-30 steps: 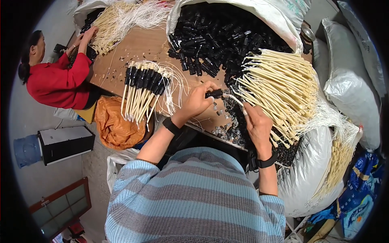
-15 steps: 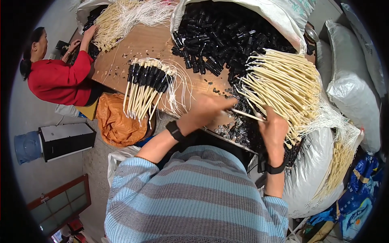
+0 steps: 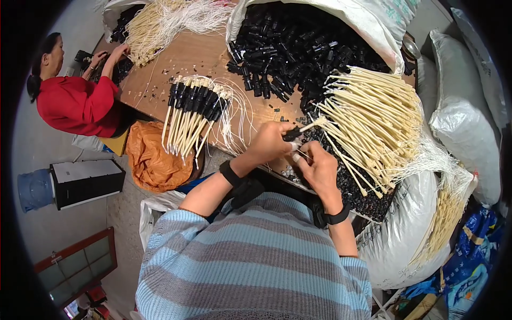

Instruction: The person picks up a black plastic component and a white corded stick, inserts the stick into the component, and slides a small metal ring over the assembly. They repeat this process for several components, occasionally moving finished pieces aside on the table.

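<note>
My left hand (image 3: 271, 143) is closed around a black plastic fitting (image 3: 292, 134). A cream tube (image 3: 310, 126) sticks out of the fitting toward the upper right. Close beside it, my right hand (image 3: 320, 166) pinches thumb and finger together near the fitting's lower end; a thin piece shows there, too small to name. Right of my hands lies a large pile of cream tubes (image 3: 373, 122) with white strings trailing from it. To the left, a bundle of cream tubes with black fittings (image 3: 196, 104) rests at the table edge, its white strings lying toward my left hand.
Black fittings (image 3: 288, 50) spill from a white sack (image 3: 373, 26) at the back. Small black bits (image 3: 368, 205) cover the table's right front. An orange sack (image 3: 156, 160) stands left of the wooden table (image 3: 197, 56). A co-worker in red (image 3: 80, 106) works at the far left.
My right hand has moved left, up to my left hand. The cream tube that lay between my hands now points up and right from the fitting in my left hand.
</note>
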